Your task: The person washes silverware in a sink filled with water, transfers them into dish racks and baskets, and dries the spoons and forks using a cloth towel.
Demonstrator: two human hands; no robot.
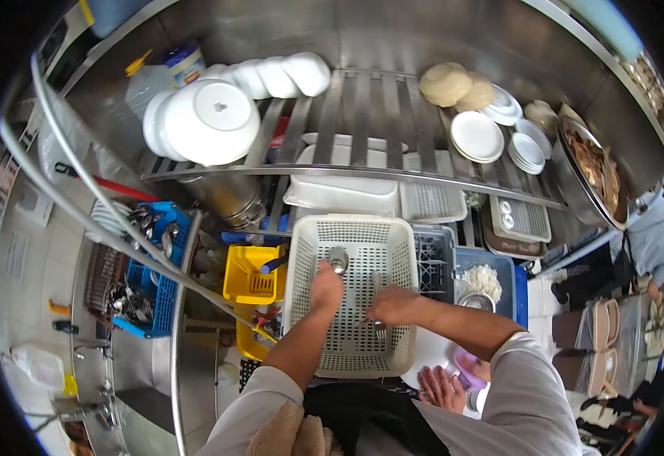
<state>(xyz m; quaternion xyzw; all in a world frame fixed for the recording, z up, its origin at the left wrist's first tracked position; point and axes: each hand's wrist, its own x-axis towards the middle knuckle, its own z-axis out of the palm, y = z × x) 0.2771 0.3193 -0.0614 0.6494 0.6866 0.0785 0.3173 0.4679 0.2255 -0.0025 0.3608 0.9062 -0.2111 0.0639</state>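
Observation:
A large cream perforated plastic basket stands in front of me, and both my hands reach down into it. My left hand is closed around metal spoons; their rounded bowls point away from me, and I cannot tell how many there are. Toward the basket's right wall, my right hand is closed on metal forks. Parts of them stick out on both sides of its fingers. My palms hide the rest of the cutlery.
Overhead, a slatted steel rack carries white bowls and plates. A yellow basket stands left, a blue tub with rice right. Another person's hand is near my right elbow. A blue cutlery basket sits far left.

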